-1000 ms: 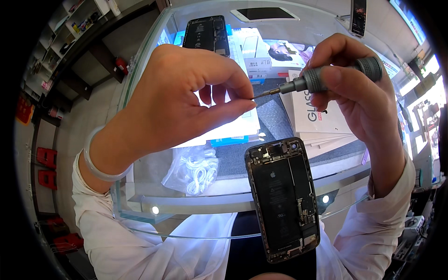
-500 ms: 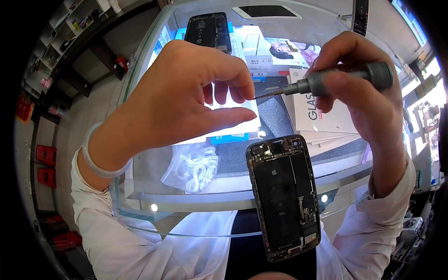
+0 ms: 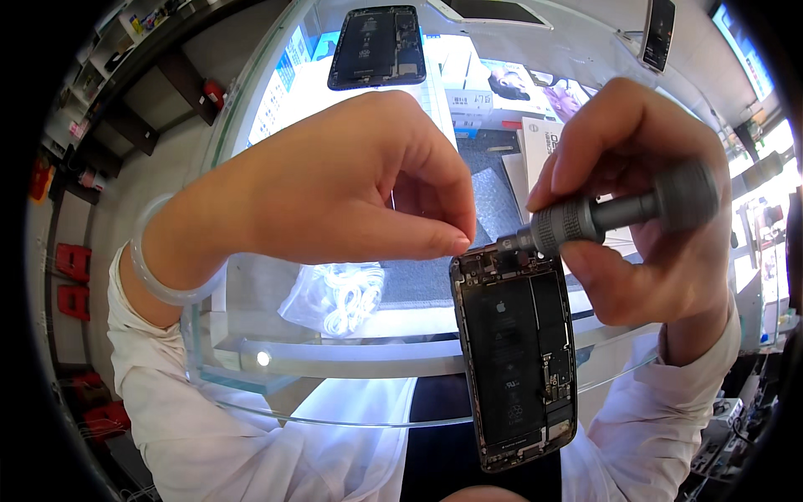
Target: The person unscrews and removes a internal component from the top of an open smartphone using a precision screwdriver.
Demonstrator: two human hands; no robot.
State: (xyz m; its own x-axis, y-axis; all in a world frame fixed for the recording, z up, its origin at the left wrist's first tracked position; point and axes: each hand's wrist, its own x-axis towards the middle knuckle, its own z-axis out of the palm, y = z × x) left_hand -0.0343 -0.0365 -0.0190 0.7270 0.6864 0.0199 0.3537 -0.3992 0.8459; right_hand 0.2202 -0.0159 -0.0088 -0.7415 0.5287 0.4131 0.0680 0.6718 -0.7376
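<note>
My left hand (image 3: 343, 192), a pale bangle on its wrist, is closed in a pinch at the top of an opened black phone (image 3: 510, 360); whatever its fingertips hold is too small to make out. The phone lies on the glass counter's front edge, battery and inner parts showing. My right hand (image 3: 636, 284) grips a grey knurled screwdriver (image 3: 560, 226), held nearly level, its front end over the phone's top end beside the left fingertips. The tool's tip is hidden.
A second opened phone (image 3: 374, 46), a white phone (image 3: 489, 12) and an upright phone (image 3: 657, 33) are at the back of the glass counter (image 3: 309, 358). Boxes (image 3: 464, 88) show under the glass, with a bag of white cables (image 3: 339, 297). Red cases (image 3: 74, 266) stand at the left.
Both hands have moved down toward the phone's top end, the screwdriver's front now over it and my left finger and thumb closed again. The back opened phone appears higher in the picture.
</note>
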